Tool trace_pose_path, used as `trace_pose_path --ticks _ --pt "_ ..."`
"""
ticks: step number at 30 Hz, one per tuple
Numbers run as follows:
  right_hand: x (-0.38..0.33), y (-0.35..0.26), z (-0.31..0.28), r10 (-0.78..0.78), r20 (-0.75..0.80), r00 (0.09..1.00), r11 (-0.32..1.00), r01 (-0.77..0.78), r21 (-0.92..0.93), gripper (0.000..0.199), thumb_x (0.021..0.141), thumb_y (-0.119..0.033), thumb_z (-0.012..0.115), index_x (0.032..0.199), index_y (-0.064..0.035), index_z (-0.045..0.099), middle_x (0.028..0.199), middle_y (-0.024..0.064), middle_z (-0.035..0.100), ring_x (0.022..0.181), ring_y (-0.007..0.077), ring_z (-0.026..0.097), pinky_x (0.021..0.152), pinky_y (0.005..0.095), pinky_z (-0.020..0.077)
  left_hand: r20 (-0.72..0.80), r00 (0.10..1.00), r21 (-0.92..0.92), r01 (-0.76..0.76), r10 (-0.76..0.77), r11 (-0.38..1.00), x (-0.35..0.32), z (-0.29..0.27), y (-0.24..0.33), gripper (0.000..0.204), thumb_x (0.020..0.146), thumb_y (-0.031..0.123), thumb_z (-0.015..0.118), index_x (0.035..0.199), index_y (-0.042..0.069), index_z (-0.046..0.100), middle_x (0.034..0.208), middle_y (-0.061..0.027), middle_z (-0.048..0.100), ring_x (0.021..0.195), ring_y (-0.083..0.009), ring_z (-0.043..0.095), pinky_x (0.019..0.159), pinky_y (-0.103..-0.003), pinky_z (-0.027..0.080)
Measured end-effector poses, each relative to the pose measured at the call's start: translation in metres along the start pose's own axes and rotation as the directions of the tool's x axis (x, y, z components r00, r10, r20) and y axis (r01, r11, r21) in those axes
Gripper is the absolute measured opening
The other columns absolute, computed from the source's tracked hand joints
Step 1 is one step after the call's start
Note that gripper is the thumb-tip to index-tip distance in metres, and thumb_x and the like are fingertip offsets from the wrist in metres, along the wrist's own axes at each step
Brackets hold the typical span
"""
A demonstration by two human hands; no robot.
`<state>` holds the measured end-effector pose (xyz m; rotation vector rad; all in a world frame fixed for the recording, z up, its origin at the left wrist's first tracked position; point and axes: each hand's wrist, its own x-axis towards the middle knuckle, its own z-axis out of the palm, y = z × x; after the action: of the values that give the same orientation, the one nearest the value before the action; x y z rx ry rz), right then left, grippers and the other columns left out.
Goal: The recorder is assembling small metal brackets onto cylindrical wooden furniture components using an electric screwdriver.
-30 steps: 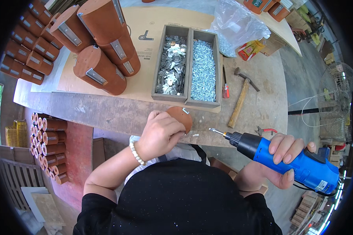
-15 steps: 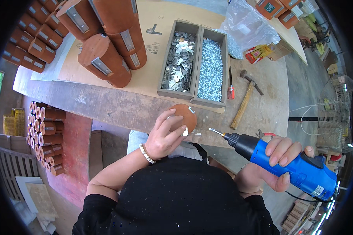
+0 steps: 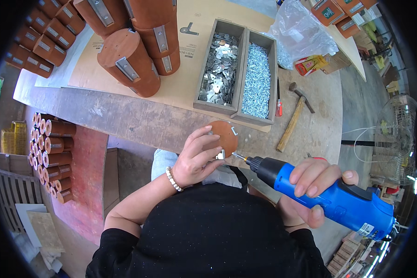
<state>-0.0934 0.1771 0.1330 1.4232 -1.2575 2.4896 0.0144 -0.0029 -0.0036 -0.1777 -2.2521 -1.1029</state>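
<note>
The left hand [image 3: 197, 160] was curled around a round brown wooden piece [image 3: 223, 135] at the near edge of the table [image 3: 125, 121], with the fingers bent over its side. A small silver bracket [image 3: 221, 154] sat at the low side of the piece, just by the thumb. The right hand [image 3: 312, 185] was wrapped tight around a blue power drill [image 3: 331, 199], and the drill's thin tip [image 3: 238, 156] pointed right at the bracket, very near the left fingers.

The tip could slip off the screw and poke the thumb, because the fingers were so close to it. The wooden piece could also turn or tip if the hold was too loose, since it sat right at the table's edge.

Farther back stood two grey trays, one with flat metal plates [image 3: 216, 81] and one with shiny screws [image 3: 256, 81]. A hammer [image 3: 294, 118] and a red-handled screwdriver [image 3: 278, 99] lay beside them, well apart from the hands. More brown cylinders [image 3: 129, 62] stood on cardboard.
</note>
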Motion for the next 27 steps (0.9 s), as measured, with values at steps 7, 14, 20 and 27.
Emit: trace_pose_path --ticks 7,14,20,27 --pt "-0.001 0.007 0.004 0.117 0.219 0.969 0.993 -0.119 -0.003 0.074 0.073 0.001 0.06 0.132 -0.0105 0.019 0.087 0.013 0.056 0.071 0.0276 0.06 0.065 0.0445 0.0491 0.021 1.0 -0.022 -0.009 0.01 1.0 0.003 -0.004 0.0 0.039 0.058 0.008 0.079 0.094 0.003 0.064 0.109 -0.0156 0.056 0.113 -0.0375 0.047 0.09 -0.045 0.043" --pt "-0.001 0.012 0.011 0.118 0.233 0.965 0.993 -0.117 -0.018 0.072 0.074 0.001 0.06 0.132 -0.0099 0.019 0.086 0.014 0.056 0.07 0.0272 0.059 0.065 0.0444 0.0493 0.027 0.999 -0.027 -0.021 0.022 0.999 0.003 -0.006 0.0 0.039 0.06 0.008 0.078 0.095 0.002 0.064 0.109 -0.0159 0.056 0.112 -0.0372 0.048 0.09 -0.046 0.044" --pt "-0.003 0.018 0.013 0.144 0.22 0.965 0.99 -0.141 -0.027 0.069 0.074 0.0 0.061 0.131 -0.0097 0.024 0.085 0.0138 0.057 0.068 0.0267 0.059 0.064 0.043 0.0493 0.028 0.999 -0.038 -0.02 0.021 0.999 0.003 -0.006 -0.002 0.04 0.059 0.008 0.078 0.095 0.002 0.063 0.109 -0.0153 0.056 0.111 -0.037 0.049 0.089 -0.045 0.044" --pt "-0.005 0.022 0.012 0.141 0.225 0.964 0.99 -0.139 -0.025 0.067 0.074 0.0 0.061 0.13 -0.0078 0.025 0.084 0.0141 0.057 0.068 0.0265 0.059 0.064 0.0427 0.0492 0.028 0.999 -0.038 -0.027 0.028 0.999 0.004 -0.007 -0.002 0.039 0.059 0.008 0.078 0.094 0.001 0.063 0.108 -0.0151 0.057 0.11 -0.0369 0.049 0.089 -0.045 0.044"
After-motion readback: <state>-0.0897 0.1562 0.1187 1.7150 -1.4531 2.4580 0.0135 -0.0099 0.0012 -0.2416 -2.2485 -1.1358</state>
